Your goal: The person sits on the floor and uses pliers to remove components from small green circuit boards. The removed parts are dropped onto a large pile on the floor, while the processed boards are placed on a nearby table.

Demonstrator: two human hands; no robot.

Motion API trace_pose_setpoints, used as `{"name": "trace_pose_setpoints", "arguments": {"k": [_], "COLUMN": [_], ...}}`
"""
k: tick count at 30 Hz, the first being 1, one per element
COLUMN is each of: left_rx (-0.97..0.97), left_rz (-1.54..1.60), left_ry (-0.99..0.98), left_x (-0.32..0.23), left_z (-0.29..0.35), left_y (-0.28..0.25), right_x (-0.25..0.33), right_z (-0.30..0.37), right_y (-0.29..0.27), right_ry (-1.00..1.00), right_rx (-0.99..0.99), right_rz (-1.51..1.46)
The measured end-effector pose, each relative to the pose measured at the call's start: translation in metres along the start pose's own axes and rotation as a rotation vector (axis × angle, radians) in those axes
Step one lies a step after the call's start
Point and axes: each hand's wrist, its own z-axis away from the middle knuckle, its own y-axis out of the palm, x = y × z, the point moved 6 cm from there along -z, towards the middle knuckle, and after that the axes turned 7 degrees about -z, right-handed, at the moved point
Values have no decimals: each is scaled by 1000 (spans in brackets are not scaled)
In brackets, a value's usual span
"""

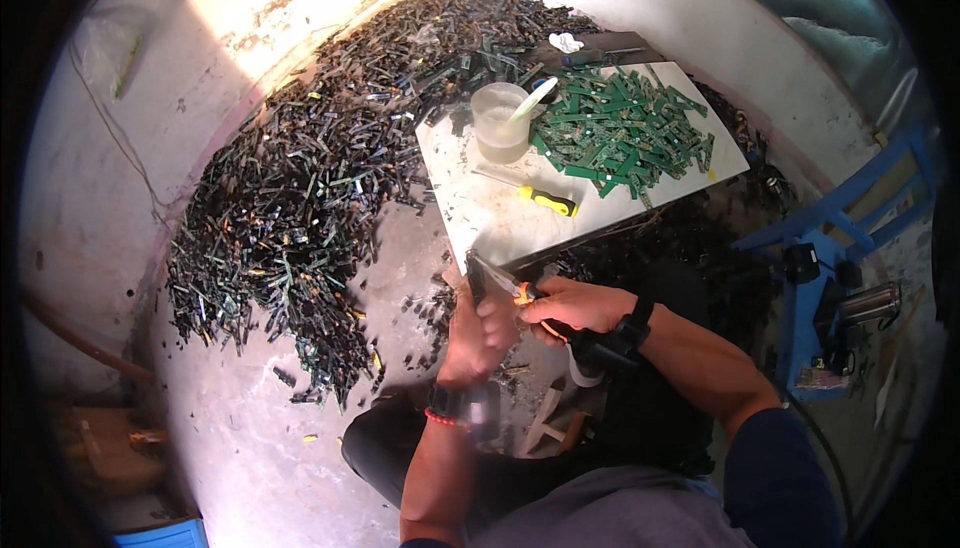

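My left hand (480, 333) is closed around a narrow dark strip (474, 273) that sticks up past the fingers, near the board's front corner. In my right hand (590, 306) is a tool with an orange-and-black handle (525, 295); its pale metal end reaches toward the strip. Blur hides the exact kind of tool and whether it touches the strip. On the white board (480, 223) just beyond my hands lies a yellow-and-black screwdriver (548, 201). Behind it stand a translucent plastic cup (500, 126) and a heap of narrow green circuit boards (625, 133).
A large heap of dark strips (290, 188) covers the floor to the left and far side. At the right stands a blue chair (850, 218) with a metal cylinder (870, 303) on it. A white crumpled scrap (566, 43) lies beyond the board.
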Motion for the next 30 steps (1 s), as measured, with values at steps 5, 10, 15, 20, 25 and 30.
{"name": "trace_pose_setpoints", "arguments": {"k": [5, 10, 15, 20, 25, 30], "left_rx": [3, -2, -194, -280, -322, -380], "left_rz": [16, 23, -110, -142, -214, -377], "left_ry": [2, 22, 62, 102, 127, 310], "left_x": [1, 1, 4, 4, 5, 7], "left_z": [-1, -2, -2, -2, -6, -14], "left_y": [-5, 0, -4, -2, -8, -16], "right_x": [10, 4, 21, 39, 59, 67], "right_z": [9, 12, 20, 26, 30, 26], "right_y": [0, -10, -4, -5, 2, 8], "right_ry": [-16, -293, -299, -199, -268, -195], "right_rx": [-83, -300, -486, -569, -574, -529], "right_rz": [27, 857, 1097, 1306, 1433, 1553]}}
